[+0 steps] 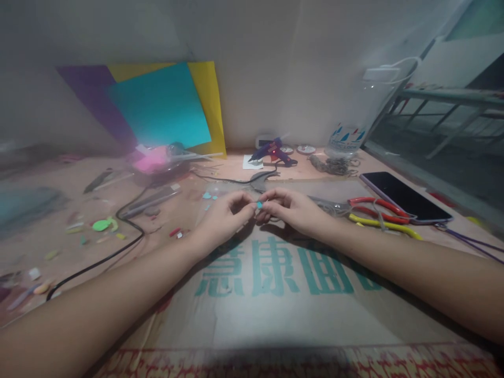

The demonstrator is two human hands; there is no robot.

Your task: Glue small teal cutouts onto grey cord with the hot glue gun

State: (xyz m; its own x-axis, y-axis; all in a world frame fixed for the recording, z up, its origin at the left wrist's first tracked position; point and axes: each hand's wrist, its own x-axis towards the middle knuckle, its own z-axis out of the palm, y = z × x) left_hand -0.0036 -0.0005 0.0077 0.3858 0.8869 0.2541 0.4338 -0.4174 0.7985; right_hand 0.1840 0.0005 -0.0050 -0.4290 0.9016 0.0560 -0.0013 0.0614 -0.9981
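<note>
A tiny teal piece (259, 205) is pinched between my two hands, above a cardboard sheet (252, 320) with green printed characters. My left hand (226, 214) has its thumb and fingers closed on the piece from the left. From the right, my right hand (292, 209) closes its fingertips on the same piece. Small light-blue scraps (207, 196) lie just beyond my left hand. Beyond both hands, a dark glue gun (275, 151) with a red light rests near the wall.
Red-and-yellow-handled pliers (380, 210) and a phone (405, 197) lie at the right. A clear plastic container (346, 126) stands behind them. Coloured sheets (161, 107) lean on the wall. A black cable (136, 239) crosses scattered scraps at the left.
</note>
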